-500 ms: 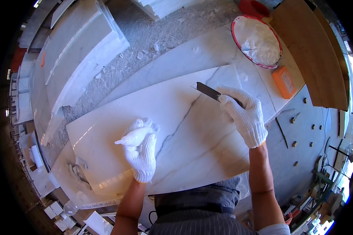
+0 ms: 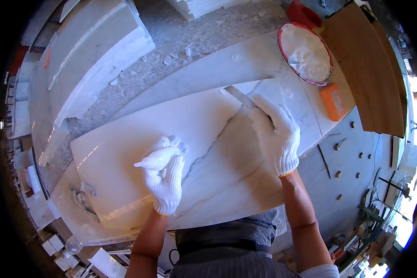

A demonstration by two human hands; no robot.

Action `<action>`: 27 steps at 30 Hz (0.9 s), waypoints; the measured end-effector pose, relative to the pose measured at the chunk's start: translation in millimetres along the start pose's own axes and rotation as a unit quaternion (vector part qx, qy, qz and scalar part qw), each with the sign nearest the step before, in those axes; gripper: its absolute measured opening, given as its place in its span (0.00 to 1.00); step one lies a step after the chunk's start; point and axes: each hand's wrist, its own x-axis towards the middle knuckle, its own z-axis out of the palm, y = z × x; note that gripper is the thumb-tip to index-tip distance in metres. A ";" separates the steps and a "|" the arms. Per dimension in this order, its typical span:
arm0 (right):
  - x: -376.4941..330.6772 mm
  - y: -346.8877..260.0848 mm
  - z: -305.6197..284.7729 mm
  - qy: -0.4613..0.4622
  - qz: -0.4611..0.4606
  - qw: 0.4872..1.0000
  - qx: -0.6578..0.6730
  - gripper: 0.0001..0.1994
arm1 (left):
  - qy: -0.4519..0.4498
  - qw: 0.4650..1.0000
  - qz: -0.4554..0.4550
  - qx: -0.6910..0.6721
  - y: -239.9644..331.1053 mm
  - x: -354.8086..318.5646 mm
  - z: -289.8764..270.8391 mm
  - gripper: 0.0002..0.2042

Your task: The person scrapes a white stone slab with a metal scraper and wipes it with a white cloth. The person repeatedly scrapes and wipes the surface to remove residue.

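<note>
In the head view a white marble slab [image 2: 125, 162] with grey veins lies before me, on top of other pale slabs. My left hand [image 2: 167, 187], in a white knit glove, is closed around a small white bottle with a pointed tip [image 2: 158, 159], held over the slab and pointing left. My gloved right hand [image 2: 278, 136] grips a flat metal scraper blade [image 2: 239, 96]. The blade points up and left near the slab's far edge, beside the dark vein. Whether its tip touches the stone I cannot tell.
A red-rimmed basin of white paste [image 2: 306, 53] stands at the far right, beside an orange box [image 2: 332, 102] and a red container [image 2: 305, 14]. Brown boards [image 2: 366, 65] rise at right. Stacked slabs [image 2: 99, 60] fill the far left. Something crumpled and grey [image 2: 82, 201] lies at the near left.
My right hand has moved slightly left and turned, and the blade, dark before, now looks light grey. My left hand still holds the bottle in nearly the same place.
</note>
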 end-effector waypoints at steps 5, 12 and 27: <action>-10.9 6.5 -25.1 -0.095 0.233 0.866 0.433 0.15 | 0.003 1.000 0.016 -0.018 0.0 0.8 3.0 0.21; -26.3 -2.2 -25.0 -0.128 0.281 0.786 0.535 0.12 | -0.029 0.995 -0.023 -0.097 2.1 9.3 10.4 0.21; 5.4 -1.1 -15.6 -0.116 -0.088 0.986 -0.085 0.17 | -0.023 0.999 -0.014 -0.025 8.4 44.2 32.7 0.20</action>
